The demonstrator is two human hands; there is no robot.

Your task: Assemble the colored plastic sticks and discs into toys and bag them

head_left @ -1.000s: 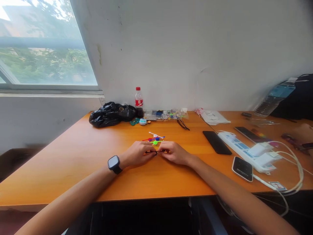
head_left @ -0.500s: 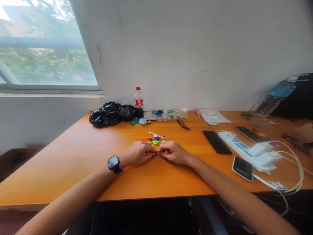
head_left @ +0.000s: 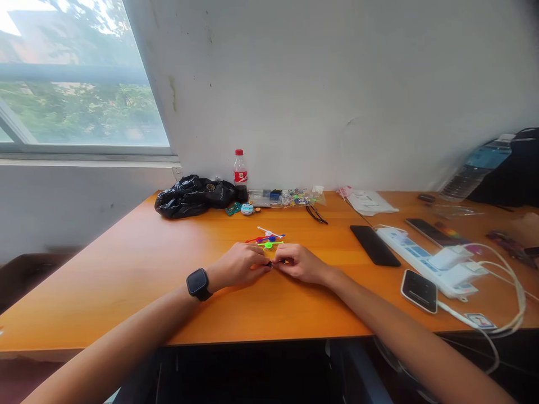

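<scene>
My left hand point(head_left: 240, 265) and my right hand point(head_left: 300, 262) meet fingertip to fingertip above the table, both closed in a pinch. Between them is a small dark piece point(head_left: 270, 264), mostly covered by the fingers, so its kind does not show. Just beyond the fingertips lies a group of small plastic arrow-shaped pieces with round hubs: a white one point(head_left: 269, 232), a red one point(head_left: 257, 240), a blue one point(head_left: 273, 238) and a bright green one point(head_left: 269, 245). A black smartwatch point(head_left: 197, 283) is strapped on my left wrist.
Along the wall stand a black plastic bag point(head_left: 189, 197), a cola bottle point(head_left: 240, 175) and clear bags of small parts point(head_left: 301, 196). To the right lie a black phone point(head_left: 374, 245), a white power strip point(head_left: 415, 255) with chargers and cables, and a plugged-in device point(head_left: 419, 290).
Both hands stay at nearly the same place, with the fingertips shifting only slightly around the small dark piece. The whole view has moved a little.
</scene>
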